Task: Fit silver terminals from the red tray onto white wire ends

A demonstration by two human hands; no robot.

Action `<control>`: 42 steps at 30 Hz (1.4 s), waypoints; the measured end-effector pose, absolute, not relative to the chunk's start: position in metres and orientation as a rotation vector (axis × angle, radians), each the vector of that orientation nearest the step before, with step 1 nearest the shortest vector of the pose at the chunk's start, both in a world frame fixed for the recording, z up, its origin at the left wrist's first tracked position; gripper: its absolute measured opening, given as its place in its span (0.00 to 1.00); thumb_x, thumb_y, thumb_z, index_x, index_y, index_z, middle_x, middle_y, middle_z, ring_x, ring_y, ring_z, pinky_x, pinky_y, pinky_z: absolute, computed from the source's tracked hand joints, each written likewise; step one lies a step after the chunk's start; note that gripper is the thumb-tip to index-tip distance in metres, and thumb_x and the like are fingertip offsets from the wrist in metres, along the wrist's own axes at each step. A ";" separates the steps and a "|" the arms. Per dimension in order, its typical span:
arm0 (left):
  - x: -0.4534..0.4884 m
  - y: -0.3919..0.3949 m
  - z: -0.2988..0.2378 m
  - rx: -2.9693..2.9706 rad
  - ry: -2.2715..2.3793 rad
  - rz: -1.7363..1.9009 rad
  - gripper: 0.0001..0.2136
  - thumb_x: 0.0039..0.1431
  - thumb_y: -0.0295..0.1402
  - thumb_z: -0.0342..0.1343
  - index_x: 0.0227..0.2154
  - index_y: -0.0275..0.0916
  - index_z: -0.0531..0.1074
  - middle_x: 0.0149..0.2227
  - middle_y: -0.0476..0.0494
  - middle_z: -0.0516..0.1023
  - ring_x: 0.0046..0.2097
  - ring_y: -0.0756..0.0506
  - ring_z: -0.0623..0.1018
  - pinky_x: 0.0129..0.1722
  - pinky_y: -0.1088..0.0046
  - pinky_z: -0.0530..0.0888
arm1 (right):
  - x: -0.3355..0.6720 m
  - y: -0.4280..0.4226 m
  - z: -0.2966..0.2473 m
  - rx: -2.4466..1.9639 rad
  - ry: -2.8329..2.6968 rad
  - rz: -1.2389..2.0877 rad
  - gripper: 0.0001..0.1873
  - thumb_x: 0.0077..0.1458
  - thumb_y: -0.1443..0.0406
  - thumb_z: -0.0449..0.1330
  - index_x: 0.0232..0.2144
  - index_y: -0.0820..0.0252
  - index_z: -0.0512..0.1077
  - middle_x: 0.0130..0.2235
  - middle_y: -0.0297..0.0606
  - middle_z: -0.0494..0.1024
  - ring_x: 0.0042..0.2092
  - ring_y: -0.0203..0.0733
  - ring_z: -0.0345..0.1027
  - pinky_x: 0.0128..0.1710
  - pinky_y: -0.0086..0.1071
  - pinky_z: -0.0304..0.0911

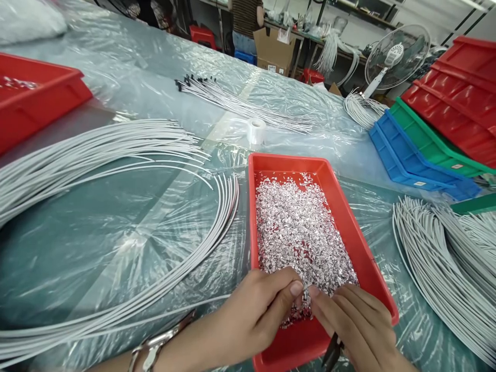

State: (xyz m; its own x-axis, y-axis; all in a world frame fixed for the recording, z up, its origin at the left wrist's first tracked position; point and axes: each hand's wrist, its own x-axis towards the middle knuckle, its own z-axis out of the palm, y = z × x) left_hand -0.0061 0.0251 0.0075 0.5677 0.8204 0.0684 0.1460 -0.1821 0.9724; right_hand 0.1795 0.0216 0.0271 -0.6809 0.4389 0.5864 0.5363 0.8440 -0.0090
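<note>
Over the near end of a red tray [253, 217], my left hand [263, 305] is closed in a pinch on a white cable [209, 300]. The cable comes in from the left and passes under that hand; its tip between the fingers is too small to make out. My right hand [354, 323] is closed close beside it, thumb and forefinger at the cable's tip. Out of the right palm sticks a dark metal hand tool [332, 353], which looks like pliers; its other part is hidden. Small shiny metal pieces [298, 227] cover the tray's bottom below both hands.
White cable bundles [96, 142] curve across the left, with more cables [437, 258] at the right. Beyond the tray are a tape roll [256, 131] and black-ended cables [248, 108]. Stacked bins [457, 98], another red tray [42, 103], a fan [395, 57] and a person [246, 23] are farther off.
</note>
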 end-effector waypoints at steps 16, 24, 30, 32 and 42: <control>-0.008 0.029 0.010 1.604 0.739 0.749 0.11 0.65 0.27 0.38 0.27 0.39 0.59 0.22 0.54 0.61 0.24 0.54 0.62 0.26 0.79 0.61 | 0.178 0.023 0.027 -0.749 -2.414 -0.203 0.05 0.57 0.77 0.55 0.34 0.71 0.71 0.19 0.35 0.74 0.20 0.34 0.67 0.21 0.29 0.62; -0.010 0.030 0.013 1.457 0.714 0.704 0.14 0.67 0.33 0.37 0.26 0.38 0.60 0.22 0.54 0.61 0.24 0.54 0.62 0.25 0.80 0.61 | 0.178 0.025 0.023 -0.738 -2.409 -0.130 0.07 0.60 0.75 0.52 0.36 0.70 0.70 0.20 0.36 0.75 0.21 0.36 0.68 0.22 0.31 0.61; -0.010 0.029 0.011 1.403 0.733 0.707 0.16 0.68 0.36 0.37 0.26 0.38 0.60 0.22 0.54 0.61 0.24 0.55 0.61 0.24 0.80 0.60 | 0.183 0.026 0.019 -1.008 -2.032 0.634 0.09 0.54 0.73 0.59 0.37 0.57 0.69 0.20 0.25 0.63 0.19 0.30 0.54 0.19 0.26 0.55; -0.010 0.029 0.011 1.386 0.735 0.692 0.16 0.68 0.36 0.37 0.25 0.38 0.60 0.22 0.54 0.61 0.24 0.54 0.62 0.25 0.80 0.60 | 0.184 0.026 0.018 -1.081 -1.871 0.947 0.09 0.54 0.70 0.59 0.37 0.52 0.69 0.19 0.23 0.55 0.18 0.29 0.47 0.17 0.25 0.49; -0.012 0.030 0.017 1.387 0.769 0.610 0.14 0.68 0.36 0.38 0.26 0.39 0.58 0.23 0.54 0.59 0.25 0.54 0.60 0.25 0.79 0.60 | 0.178 0.029 0.019 -1.079 -1.465 1.611 0.06 0.54 0.69 0.60 0.32 0.50 0.72 0.19 0.23 0.49 0.21 0.29 0.41 0.18 0.25 0.42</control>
